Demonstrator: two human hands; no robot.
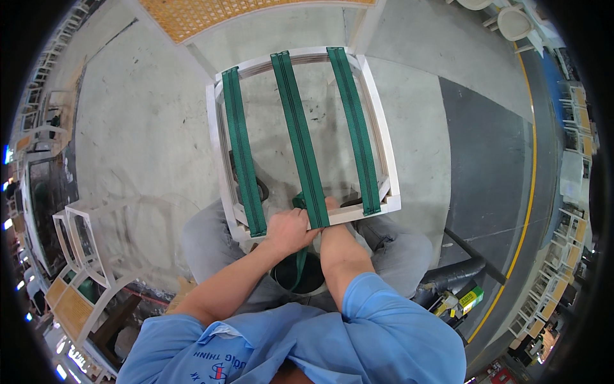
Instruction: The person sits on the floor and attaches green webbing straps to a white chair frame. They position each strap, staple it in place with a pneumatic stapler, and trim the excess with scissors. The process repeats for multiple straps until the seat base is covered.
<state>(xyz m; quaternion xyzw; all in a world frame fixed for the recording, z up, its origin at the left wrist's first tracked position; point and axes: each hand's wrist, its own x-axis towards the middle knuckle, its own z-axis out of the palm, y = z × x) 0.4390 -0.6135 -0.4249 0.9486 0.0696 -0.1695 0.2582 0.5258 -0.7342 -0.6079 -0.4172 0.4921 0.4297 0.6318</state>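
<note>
A white chair frame [381, 137] lies in front of me, its seat opening spanned by three green webbing straps. The left strap [242, 153], middle strap [295, 128] and right strap [356, 128] run from the far rail to the near rail. My left hand [291, 229] is closed at the near rail, fingers against the middle strap's near end. My right hand [331, 204] reaches under that rail beside the same strap; only a bit of it shows inside the frame, its fingers mostly hidden. A loose green strap tail [300, 262] hangs below between my forearms.
A woven cane backrest [211, 16] rises at the frame's far side. White chairs with cane panels [80, 310] stand at lower left, more chairs [556, 275] line the right. A black tube-like object [457, 272] and a green-yellow box [470, 299] lie near my right knee.
</note>
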